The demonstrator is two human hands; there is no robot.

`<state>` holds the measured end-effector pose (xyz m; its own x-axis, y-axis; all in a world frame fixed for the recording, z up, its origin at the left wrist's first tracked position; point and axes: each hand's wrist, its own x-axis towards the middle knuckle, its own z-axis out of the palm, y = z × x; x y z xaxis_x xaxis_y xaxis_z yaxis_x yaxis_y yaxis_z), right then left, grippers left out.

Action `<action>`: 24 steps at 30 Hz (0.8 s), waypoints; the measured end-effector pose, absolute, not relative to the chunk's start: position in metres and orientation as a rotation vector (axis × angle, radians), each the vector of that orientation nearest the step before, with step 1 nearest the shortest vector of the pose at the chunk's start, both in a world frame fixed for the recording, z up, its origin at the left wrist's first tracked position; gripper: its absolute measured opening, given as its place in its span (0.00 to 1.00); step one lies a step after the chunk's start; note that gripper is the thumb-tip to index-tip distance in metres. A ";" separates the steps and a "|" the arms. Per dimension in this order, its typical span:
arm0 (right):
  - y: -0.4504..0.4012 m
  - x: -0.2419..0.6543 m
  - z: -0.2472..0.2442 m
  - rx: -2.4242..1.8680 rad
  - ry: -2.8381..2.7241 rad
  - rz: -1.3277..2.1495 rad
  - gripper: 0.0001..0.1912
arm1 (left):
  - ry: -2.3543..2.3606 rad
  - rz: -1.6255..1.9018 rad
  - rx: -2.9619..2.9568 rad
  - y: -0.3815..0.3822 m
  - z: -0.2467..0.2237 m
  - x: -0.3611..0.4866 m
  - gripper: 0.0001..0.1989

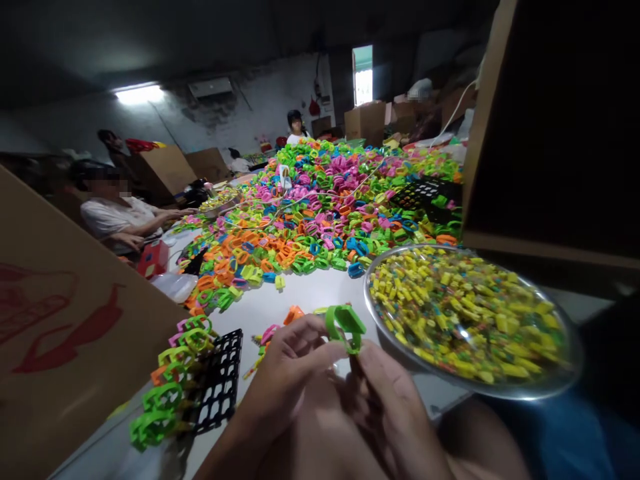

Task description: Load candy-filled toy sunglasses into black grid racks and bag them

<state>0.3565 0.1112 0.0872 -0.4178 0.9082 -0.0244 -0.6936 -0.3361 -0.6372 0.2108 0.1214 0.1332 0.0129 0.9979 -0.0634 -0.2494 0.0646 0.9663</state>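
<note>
A green plastic clip (pixel 345 325) is pinched at lower centre between the fingers of the left hand (pixel 285 373) and right hand (pixel 390 400), beside a metal tray (pixel 550 387) on the tabletop (pixel 310 287).

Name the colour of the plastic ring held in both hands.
Bright green ring, seen in the head view.

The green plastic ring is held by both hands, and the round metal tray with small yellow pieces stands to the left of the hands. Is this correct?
Not fully. Both hands, the left hand and the right hand, do hold the green plastic ring, but the round metal tray with small yellow pieces stands to the right of the hands, not the left. The head view shows this.
</note>
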 end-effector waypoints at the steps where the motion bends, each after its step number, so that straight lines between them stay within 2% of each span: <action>1: 0.111 0.356 0.087 -0.470 -0.666 1.897 0.27 | 1.050 1.256 0.987 0.121 0.133 0.211 0.15; 4: 0.114 0.355 0.081 -0.528 -0.637 1.856 0.28 | 1.059 1.147 1.074 0.127 0.131 0.200 0.15; 6: 0.121 0.357 0.075 -0.621 -0.706 1.850 0.30 | 1.143 1.069 1.198 0.141 0.128 0.176 0.18; 9: 0.139 0.364 0.064 -0.838 -1.121 1.682 0.29 | 1.525 1.004 1.531 0.183 0.115 0.123 0.23; 11: 0.153 0.370 0.056 -1.040 -1.523 1.405 0.24 | 1.953 0.749 1.762 0.220 0.102 0.091 0.19; 13: 0.163 0.373 0.051 -1.227 -1.839 1.158 0.18 | 2.114 0.647 1.789 0.255 0.088 0.070 0.15; 16: 0.167 0.377 0.050 -1.351 -2.134 0.999 0.15 | 2.228 0.585 1.771 0.292 0.070 0.058 0.11; 20: 0.166 0.395 0.069 -1.322 -2.192 0.784 0.13 | 2.242 0.568 1.743 0.315 0.051 0.056 0.16; 24: 0.189 0.421 0.091 -1.760 -2.088 0.408 0.11 | 2.173 0.685 1.659 0.324 0.040 0.049 0.07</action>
